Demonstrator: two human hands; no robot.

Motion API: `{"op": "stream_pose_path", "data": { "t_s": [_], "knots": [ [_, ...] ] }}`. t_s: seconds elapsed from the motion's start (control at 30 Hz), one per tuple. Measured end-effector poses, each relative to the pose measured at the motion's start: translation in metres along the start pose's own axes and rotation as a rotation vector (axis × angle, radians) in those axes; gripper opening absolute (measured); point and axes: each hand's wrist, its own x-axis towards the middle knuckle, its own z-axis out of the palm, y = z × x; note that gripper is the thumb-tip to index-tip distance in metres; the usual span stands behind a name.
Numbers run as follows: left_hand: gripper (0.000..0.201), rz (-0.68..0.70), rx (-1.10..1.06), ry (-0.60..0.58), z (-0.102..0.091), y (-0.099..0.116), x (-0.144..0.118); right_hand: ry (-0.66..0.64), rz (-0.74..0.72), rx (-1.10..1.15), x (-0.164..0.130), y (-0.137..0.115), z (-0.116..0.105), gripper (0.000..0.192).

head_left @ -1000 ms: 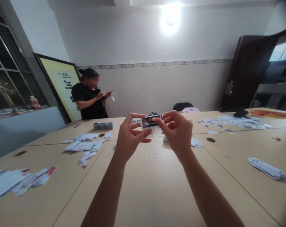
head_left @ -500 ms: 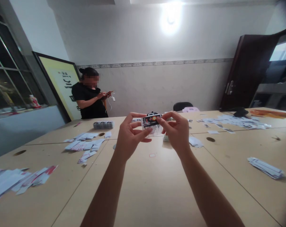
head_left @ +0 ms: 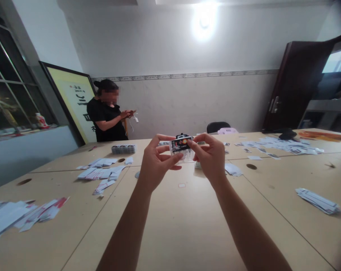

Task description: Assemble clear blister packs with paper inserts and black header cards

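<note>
Packet [head_left: 181, 145], small, dark-printed, clear-edged, pinched between left hand [head_left: 156, 163] and right hand [head_left: 211, 158].

Matt, wood-look table [head_left: 184, 226] — glossy clear-plastic packet [head_left: 181, 147] (printed paper card inside)

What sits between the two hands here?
In the head view, a small dark printed card with a clear pouch below it spans the gap, pinched by the left hand and right hand above the table.

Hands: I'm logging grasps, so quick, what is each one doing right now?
Left hand: closed on the small dark printed card in a clear plastic sleeve, pinching its left end.
Right hand: closed on the same card's right end.
</note>
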Motion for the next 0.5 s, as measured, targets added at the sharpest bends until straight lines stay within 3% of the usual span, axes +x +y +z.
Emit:
{"op": "stream_pose_path", "data": {
  "t_s": [0.5],
  "knots": [
    [0.055, -0.013, 0.019, -0.009, 0.0008, 0.0019, -0.0006, 0.022, 0.032, 0.056, 0.0004, 0.001, 0.0006, 0.022]
  ]
}}
